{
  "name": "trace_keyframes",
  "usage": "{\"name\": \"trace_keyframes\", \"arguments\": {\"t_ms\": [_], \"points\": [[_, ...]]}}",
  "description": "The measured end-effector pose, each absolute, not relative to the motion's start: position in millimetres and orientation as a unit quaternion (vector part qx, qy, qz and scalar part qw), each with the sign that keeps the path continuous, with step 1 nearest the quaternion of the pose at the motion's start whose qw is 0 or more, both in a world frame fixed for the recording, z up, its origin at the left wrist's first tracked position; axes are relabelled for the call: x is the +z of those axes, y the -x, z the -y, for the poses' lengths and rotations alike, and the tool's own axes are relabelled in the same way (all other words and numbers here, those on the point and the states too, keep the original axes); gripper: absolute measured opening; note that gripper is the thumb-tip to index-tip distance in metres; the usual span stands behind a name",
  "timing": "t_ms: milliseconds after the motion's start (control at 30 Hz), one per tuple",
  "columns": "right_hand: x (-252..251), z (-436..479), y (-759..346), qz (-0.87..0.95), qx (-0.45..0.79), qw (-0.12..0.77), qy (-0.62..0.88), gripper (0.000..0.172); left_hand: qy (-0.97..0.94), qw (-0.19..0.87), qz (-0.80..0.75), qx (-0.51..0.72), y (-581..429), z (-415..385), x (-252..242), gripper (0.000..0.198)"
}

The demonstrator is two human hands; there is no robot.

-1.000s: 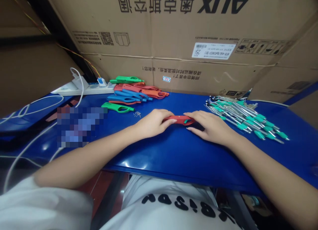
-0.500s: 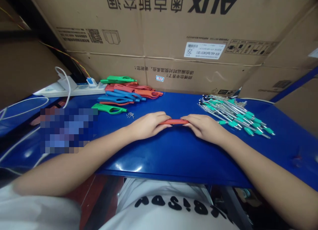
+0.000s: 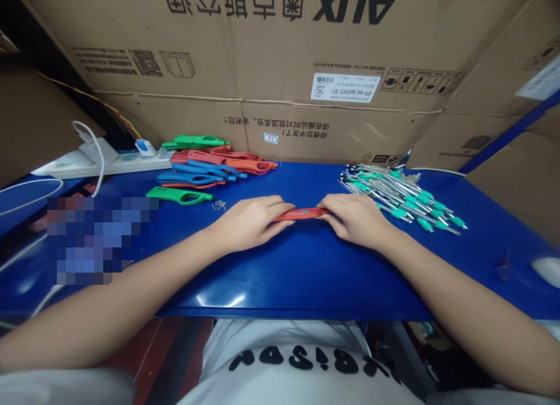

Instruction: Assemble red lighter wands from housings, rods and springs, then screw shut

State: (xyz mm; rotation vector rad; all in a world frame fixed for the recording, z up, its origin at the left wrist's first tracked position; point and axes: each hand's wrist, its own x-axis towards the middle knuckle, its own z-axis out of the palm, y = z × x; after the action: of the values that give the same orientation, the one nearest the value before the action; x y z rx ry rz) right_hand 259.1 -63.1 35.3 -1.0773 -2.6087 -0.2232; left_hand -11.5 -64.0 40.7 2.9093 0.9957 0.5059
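Between my two hands, a red lighter casing [image 3: 301, 213] is held level above the blue table. My left hand [image 3: 254, 221] pinches one end of it and my right hand [image 3: 356, 218] pinches the other. A small green spot shows on its upper side. Both ends are covered by my fingers. Left of my left hand lie a few small metal pins [image 3: 219, 205] and a green lighter casing [image 3: 179, 195]. Just behind my right hand is a heap of metal lighter rods [image 3: 406, 198] with teal parts and thin wires.
Red, blue and green casings [image 3: 205, 166] are piled at the back left. A white power strip [image 3: 126, 161] with cables stands beside them. A cardboard sheet [image 3: 271, 110] rises behind the blue table [image 3: 280, 276]. One area at left is pixelated.
The red casing has turned slightly in my hands, and a green spot now shows on it. Both hands still grip its ends. The view has shifted a little to the right.
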Motion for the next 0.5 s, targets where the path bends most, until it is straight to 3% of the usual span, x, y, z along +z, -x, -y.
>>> {"name": "trace_keyframes", "arguments": {"t_ms": [267,400,500], "points": [[41.7,59.2,-258.5,0.921,-0.083,0.108,0.366,0.033,-0.935,0.001,-0.324,0.143,10.2,65.3,41.2,0.036],[47.8,47.6,-284.7,0.898,-0.128,0.095,0.411,0.053,-0.932,-0.023,-0.337,0.131,18.0,57.5,46.1,0.037],[51.1,38.5,-306.4,0.876,-0.136,0.098,0.451,0.049,-0.928,-0.04,-0.346,0.135,22.3,53.2,48.2,0.038]]}}
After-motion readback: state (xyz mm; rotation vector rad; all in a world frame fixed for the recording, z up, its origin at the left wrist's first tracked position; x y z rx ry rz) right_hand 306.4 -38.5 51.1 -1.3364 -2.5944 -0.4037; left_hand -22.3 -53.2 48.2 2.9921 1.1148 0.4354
